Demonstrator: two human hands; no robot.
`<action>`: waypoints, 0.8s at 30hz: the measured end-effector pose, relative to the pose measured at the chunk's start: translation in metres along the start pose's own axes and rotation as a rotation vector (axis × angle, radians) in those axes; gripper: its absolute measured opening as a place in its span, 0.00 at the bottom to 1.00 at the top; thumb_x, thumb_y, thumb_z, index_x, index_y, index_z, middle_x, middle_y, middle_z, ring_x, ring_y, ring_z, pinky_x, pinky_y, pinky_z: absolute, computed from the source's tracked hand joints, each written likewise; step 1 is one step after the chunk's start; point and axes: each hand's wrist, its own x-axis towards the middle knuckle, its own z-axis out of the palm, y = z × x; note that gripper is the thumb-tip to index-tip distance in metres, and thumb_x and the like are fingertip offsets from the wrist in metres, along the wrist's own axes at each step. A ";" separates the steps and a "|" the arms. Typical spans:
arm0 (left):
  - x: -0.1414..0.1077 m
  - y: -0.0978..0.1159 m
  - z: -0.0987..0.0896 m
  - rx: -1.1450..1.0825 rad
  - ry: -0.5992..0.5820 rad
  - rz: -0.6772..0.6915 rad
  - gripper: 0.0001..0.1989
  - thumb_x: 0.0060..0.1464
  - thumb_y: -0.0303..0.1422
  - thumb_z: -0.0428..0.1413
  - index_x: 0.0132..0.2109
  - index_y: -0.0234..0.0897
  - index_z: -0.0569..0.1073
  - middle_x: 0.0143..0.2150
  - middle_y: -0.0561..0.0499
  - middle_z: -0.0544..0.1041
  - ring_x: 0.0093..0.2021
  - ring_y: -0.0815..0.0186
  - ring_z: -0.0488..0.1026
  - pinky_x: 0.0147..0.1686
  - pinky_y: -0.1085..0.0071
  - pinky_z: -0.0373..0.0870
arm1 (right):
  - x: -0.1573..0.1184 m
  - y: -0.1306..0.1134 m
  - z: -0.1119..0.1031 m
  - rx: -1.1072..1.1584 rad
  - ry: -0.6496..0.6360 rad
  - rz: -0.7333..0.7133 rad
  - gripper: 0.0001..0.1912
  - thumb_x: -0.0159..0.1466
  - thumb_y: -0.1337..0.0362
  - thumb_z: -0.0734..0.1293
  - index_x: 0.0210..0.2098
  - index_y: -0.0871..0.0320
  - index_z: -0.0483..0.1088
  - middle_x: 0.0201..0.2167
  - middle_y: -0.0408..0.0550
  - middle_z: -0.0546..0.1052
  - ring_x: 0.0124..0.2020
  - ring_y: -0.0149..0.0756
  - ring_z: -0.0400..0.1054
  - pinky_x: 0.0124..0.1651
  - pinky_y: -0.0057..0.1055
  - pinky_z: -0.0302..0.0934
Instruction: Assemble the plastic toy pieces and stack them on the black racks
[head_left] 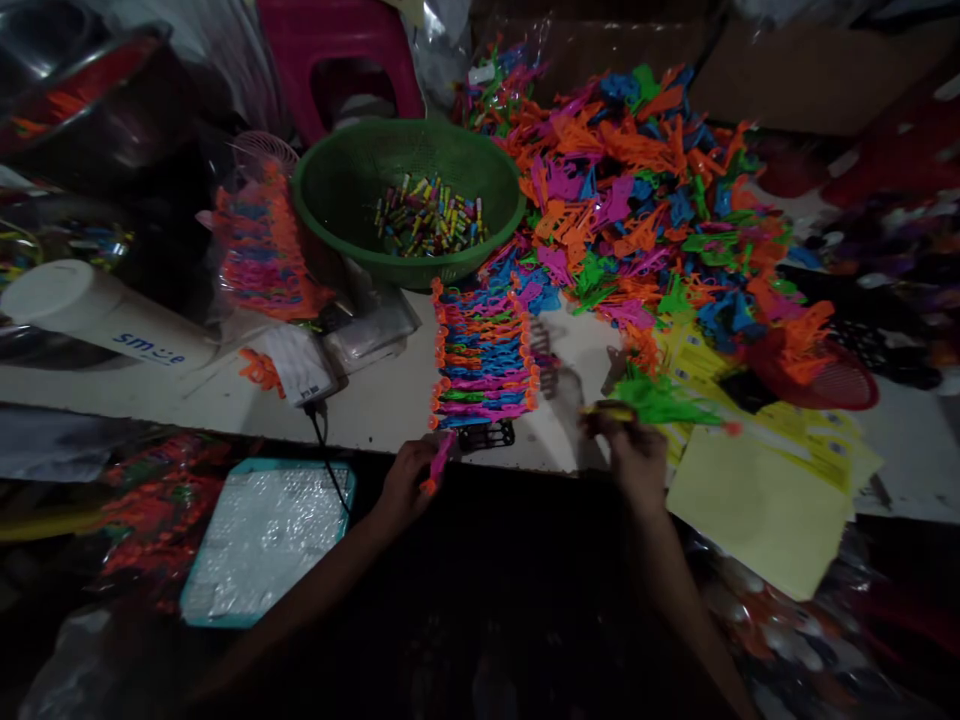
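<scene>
At the table's front edge my left hand (406, 484) is closed on a small pink plastic piece (442, 455) with an orange end. My right hand (634, 447) is closed around something small with a yellow edge (609, 411), too dark and blurred to name. Beside its fingers lies a bright green plastic piece (664, 398). Between and beyond my hands, a neat stack of colourful plastic pieces (484, 355) with orange ends lies on the white table (390, 400). A black openwork piece (487, 436) sits at the near end of this stack.
A green basket (322, 240) holds small multicoloured cylinders. Behind right is a large heap of colourful plastic pieces (630, 200). Yellow sheets (765, 500) and a red sieve (862, 385) lie to the right. A white bottle (105, 315) and a bagged bundle (262, 240) are left.
</scene>
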 end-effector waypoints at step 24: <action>0.023 0.008 0.025 0.099 0.191 -0.241 0.09 0.47 0.37 0.57 0.31 0.34 0.74 0.25 0.51 0.77 0.23 0.68 0.74 0.23 0.77 0.70 | -0.015 0.009 0.059 -0.681 -0.606 -0.153 0.14 0.61 0.63 0.57 0.42 0.58 0.70 0.40 0.52 0.75 0.43 0.40 0.68 0.45 0.34 0.61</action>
